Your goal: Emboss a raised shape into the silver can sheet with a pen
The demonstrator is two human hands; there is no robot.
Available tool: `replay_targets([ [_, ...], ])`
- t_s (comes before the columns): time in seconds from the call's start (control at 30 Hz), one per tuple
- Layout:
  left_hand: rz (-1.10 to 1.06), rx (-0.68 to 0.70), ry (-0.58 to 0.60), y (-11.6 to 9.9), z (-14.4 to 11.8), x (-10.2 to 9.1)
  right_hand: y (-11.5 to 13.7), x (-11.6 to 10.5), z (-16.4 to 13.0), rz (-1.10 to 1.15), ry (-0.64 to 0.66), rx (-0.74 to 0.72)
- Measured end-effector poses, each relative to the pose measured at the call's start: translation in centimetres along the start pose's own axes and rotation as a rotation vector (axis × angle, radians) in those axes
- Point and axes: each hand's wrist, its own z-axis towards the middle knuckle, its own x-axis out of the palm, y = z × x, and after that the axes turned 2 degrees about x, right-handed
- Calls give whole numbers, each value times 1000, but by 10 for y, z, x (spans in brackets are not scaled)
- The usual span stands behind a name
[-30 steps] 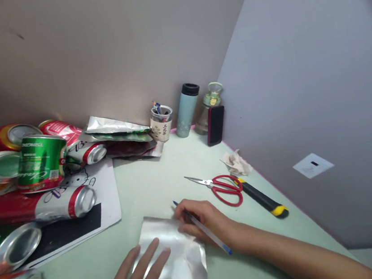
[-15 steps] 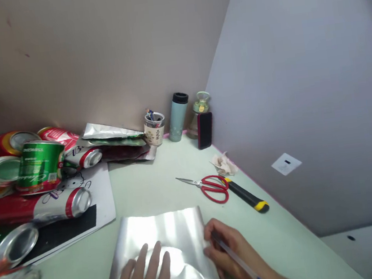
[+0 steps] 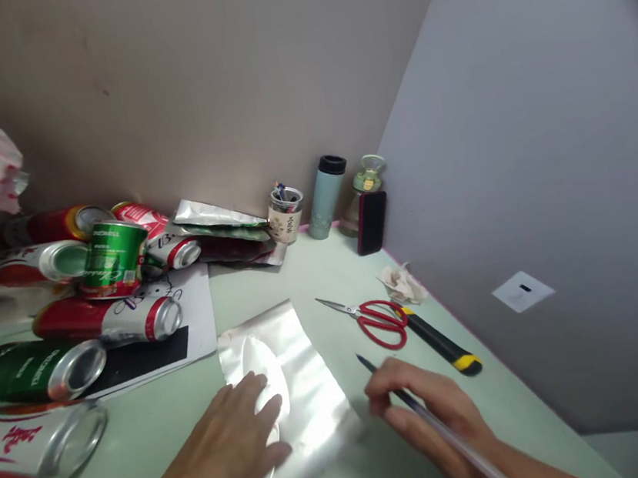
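A shiny silver metal sheet (image 3: 306,372) lies at an angle on the pale green table (image 3: 195,417), with a curved shape showing near its left edge. My left hand (image 3: 232,436) rests on the sheet's left side, fingers apart, covering part of that shape. In my right hand (image 3: 427,412) is a pen (image 3: 434,420) with a clear barrel, its dark tip pointing up and left, clear of the sheet. Beyond the pen tip lie red-handled scissors (image 3: 372,318) and a black and yellow utility knife (image 3: 439,339).
Several drink cans (image 3: 108,319) crowd the left over papers (image 3: 197,316). Foil pouches (image 3: 224,223), a pen jar (image 3: 285,216), a blue tumbler (image 3: 326,199), a green bottle (image 3: 367,179) and a phone (image 3: 372,221) stand along the back. A crumpled tissue (image 3: 401,285) lies by the right wall.
The metal sheet has turned on the table. My left hand has shifted with it, and my right hand with the pen has moved away from the sheet's edge. The view has swung left.
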Motion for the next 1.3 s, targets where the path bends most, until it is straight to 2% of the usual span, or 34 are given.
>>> replay_targets([
  [0.07, 40, -40, 75, -11, 8, 2, -2, 5, 19, 32, 85, -33],
  [0.13, 0, 12, 100, -15, 15, 1, -9, 20, 27, 48, 168, -40],
  [0.23, -83, 49, 104, -7, 17, -3, -19, 38, 24, 142, 307, -115],
  [0.3, -231, 67, 106, 2, 15, -7, -20, 40, 23, 216, 362, -125],
  [0.37, -345, 63, 139, 9, 12, -11, -18, 36, 29, 297, 327, -18],
  [0.53, -443, 62, 190, 15, 14, -13, -19, 40, 54, 558, 391, 217],
  [0.6, -460, 79, 196, 15, 16, -12, -23, 48, 56, 508, 404, 254],
  [0.73, -495, 72, 214, 14, 19, -15, -27, 53, 51, 302, 394, 213],
  [0.9, -521, 23, 225, 12, 20, -17, -29, 54, 50, 303, 388, 166],
  [1.3, -494, 28, 241, 11, 23, -17, -36, 63, 48, 267, 354, 46],
])
